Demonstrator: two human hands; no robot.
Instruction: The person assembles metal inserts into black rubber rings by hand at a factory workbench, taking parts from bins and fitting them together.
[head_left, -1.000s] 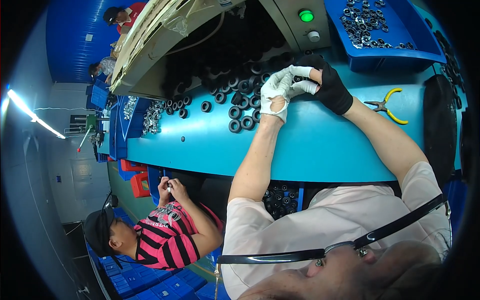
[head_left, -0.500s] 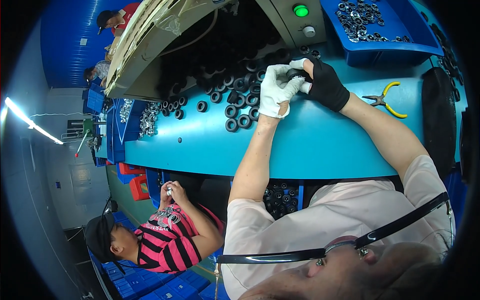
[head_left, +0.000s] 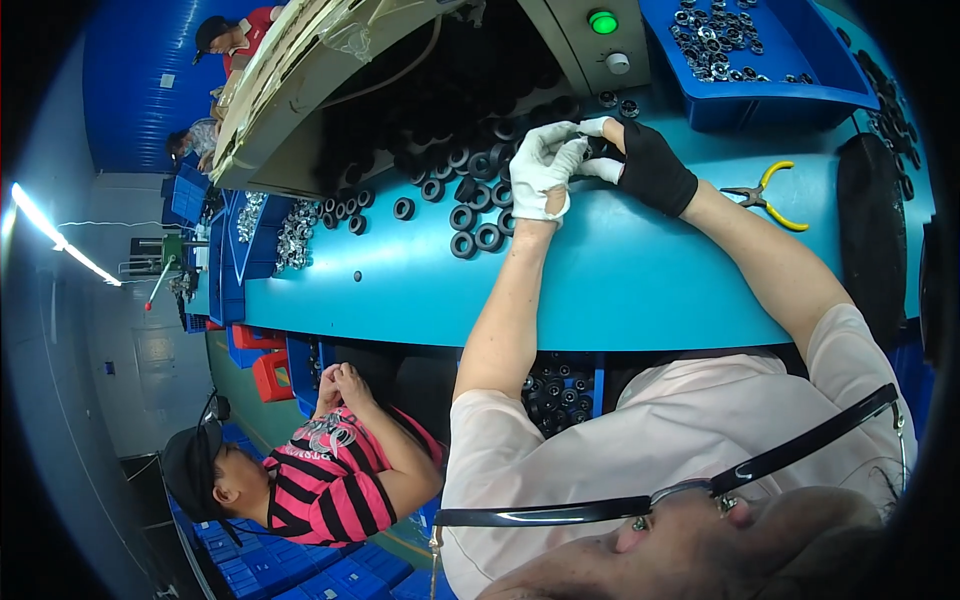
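My left hand point(head_left: 543, 172), in a white glove, is closed with its fingers and thumb pinched around a small black ring-shaped part point(head_left: 594, 148). From the other side, my right hand point(head_left: 652, 170) grips the same part; it wears a black fingerless glove with white covers on the fingertips. Fingers hide most of the part. Just left of my left hand, several loose black rubber rings point(head_left: 489, 237) lie on the turquoise table point(head_left: 400, 290). Pliers with yellow handles point(head_left: 768, 197) rest to the right of my right hand.
A blue bin point(head_left: 770, 100) of shiny metal parts stands at the far right. Behind my hands is a machine with a green lit button point(head_left: 603, 22). A dark pad point(head_left: 872, 220) lies at the right edge. A co-worker in a striped shirt point(head_left: 335, 475) sits at left.
My left hand has shifted slightly left and tilted, and the ring-shaped part has turned between my fingers, showing less of itself. My right hand stays nearly in place.
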